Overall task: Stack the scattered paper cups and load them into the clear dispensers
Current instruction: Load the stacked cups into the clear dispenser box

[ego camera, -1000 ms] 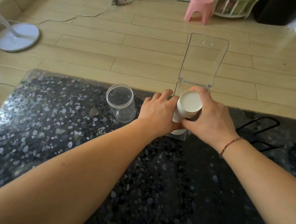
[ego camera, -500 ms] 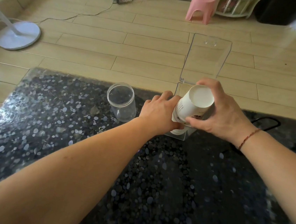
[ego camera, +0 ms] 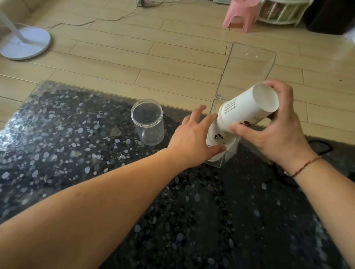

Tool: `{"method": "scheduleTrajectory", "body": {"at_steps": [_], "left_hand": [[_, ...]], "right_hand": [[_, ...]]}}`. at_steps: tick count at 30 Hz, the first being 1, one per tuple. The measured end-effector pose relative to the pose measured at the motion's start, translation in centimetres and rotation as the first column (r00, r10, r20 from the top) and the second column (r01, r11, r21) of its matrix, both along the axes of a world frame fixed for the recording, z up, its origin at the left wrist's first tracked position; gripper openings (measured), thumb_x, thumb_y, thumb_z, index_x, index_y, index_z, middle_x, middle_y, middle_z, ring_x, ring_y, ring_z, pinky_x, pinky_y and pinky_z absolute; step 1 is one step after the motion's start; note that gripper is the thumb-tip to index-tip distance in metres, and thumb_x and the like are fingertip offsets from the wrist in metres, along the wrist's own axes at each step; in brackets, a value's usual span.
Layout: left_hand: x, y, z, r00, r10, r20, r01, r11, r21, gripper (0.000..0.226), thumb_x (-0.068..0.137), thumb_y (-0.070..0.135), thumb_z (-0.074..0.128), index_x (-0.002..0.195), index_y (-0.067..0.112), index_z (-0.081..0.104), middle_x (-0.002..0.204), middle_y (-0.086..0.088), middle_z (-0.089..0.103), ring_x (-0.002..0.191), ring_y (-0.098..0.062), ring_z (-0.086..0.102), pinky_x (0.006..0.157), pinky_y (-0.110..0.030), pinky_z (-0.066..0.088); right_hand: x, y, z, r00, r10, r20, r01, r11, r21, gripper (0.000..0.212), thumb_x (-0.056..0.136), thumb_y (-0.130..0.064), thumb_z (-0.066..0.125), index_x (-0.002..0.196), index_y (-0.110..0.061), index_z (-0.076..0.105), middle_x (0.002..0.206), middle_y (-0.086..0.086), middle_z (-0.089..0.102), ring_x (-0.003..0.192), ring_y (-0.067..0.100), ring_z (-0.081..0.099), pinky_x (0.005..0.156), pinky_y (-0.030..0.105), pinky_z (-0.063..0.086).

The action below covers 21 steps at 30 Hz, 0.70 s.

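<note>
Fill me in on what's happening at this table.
A person is loading a stack of paper cups into a square clear dispenser with its lid flipped open. The right hand grips the tilted stack upside down, while the left hand rests open against its lower end. A round clear container stands beside.

Both forearms bare, no sleeves in view; thin red braided string bracelet (ego camera: 302, 169) round right wrist.
</note>
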State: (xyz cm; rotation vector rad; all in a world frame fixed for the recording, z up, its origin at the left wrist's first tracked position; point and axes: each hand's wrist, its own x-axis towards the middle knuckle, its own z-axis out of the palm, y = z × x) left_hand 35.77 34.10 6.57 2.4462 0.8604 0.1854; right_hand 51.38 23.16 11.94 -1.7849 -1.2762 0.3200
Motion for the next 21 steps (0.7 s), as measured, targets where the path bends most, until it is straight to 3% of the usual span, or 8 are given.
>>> {"method": "scheduleTrajectory", "body": {"at_steps": [2, 4, 8, 13, 17, 21], "left_hand": [[0.4, -0.3, 0.5, 0.997, 0.029, 0.072, -0.030, 0.999, 0.010, 0.093, 0.077, 0.055, 0.074, 0.152, 0.027, 0.027, 0.162, -0.008, 0.016, 0.143, -0.037, 0.029, 0.112, -0.055, 0.035], [1.3, -0.5, 1.0, 0.986, 0.085, 0.144, -0.085, 0.996, -0.003, 0.094, 0.074, 0.055, 0.075, 0.151, 0.026, 0.030, 0.160, -0.008, 0.021, 0.141, -0.037, 0.032, 0.111, -0.055, 0.036], [2.3, -0.5, 1.4, 0.986, 0.139, 0.091, -0.137, 0.990, -0.029, 0.079, 0.073, 0.053, 0.078, 0.139, 0.022, 0.049, 0.160, -0.006, 0.021, 0.142, -0.036, 0.028, 0.114, -0.051, 0.034], [2.2, -0.4, 1.6, 0.961, 0.219, 0.171, -0.194, 0.969, -0.150, 0.077, 0.068, 0.051, 0.084, 0.132, 0.019, 0.054, 0.155, -0.002, 0.028, 0.142, -0.028, 0.031, 0.114, -0.046, 0.036], [2.2, -0.7, 2.1, 0.936, 0.241, 0.257, -0.204, 0.965, -0.163, 0.075, 0.067, 0.051, 0.084, 0.129, 0.020, 0.056, 0.150, -0.002, 0.034, 0.138, -0.026, 0.036, 0.111, -0.046, 0.038], [2.0, -0.8, 2.5, 0.929, 0.207, 0.306, -0.172, 0.976, -0.135, 0.073, 0.071, 0.048, 0.083, 0.130, 0.016, 0.055, 0.144, -0.003, 0.042, 0.134, -0.024, 0.039, 0.109, -0.042, 0.040]], "right_hand": [[-0.2, -0.1, 0.3, 0.999, -0.039, -0.003, 0.039, 0.999, 0.034, 0.088, 0.066, -0.024, 0.087, 0.134, -0.018, 0.031, 0.110, -0.027, 0.043, 0.096, -0.010, 0.051, 0.081, 0.021, 0.052], [0.0, -0.5, 0.4, 0.995, -0.102, -0.006, 0.102, 0.991, 0.082, 0.087, 0.068, -0.021, 0.086, 0.134, -0.011, 0.031, 0.110, -0.024, 0.042, 0.094, -0.018, 0.048, 0.078, 0.008, 0.045], [0.4, -1.9, 0.4, 0.984, -0.171, -0.054, 0.175, 0.982, 0.076, 0.086, 0.069, -0.015, 0.085, 0.135, -0.010, 0.030, 0.106, -0.022, 0.040, 0.086, -0.025, 0.047, 0.065, -0.001, 0.040], [0.7, -3.1, 0.2, 0.969, -0.233, -0.083, 0.239, 0.968, 0.074, 0.088, 0.070, -0.018, 0.085, 0.137, -0.014, 0.028, 0.107, -0.023, 0.040, 0.086, -0.020, 0.048, 0.071, 0.005, 0.044], [0.4, -3.7, 0.4, 0.963, -0.248, -0.104, 0.257, 0.963, 0.083, 0.092, 0.067, -0.029, 0.085, 0.136, -0.017, 0.026, 0.115, -0.022, 0.041, 0.097, -0.008, 0.051, 0.084, 0.026, 0.053], [0.3, -4.1, 0.7, 0.958, -0.262, -0.119, 0.276, 0.954, 0.117, 0.094, 0.066, -0.031, 0.084, 0.137, -0.014, 0.024, 0.122, -0.017, 0.038, 0.106, 0.006, 0.051, 0.088, 0.036, 0.054]]}}
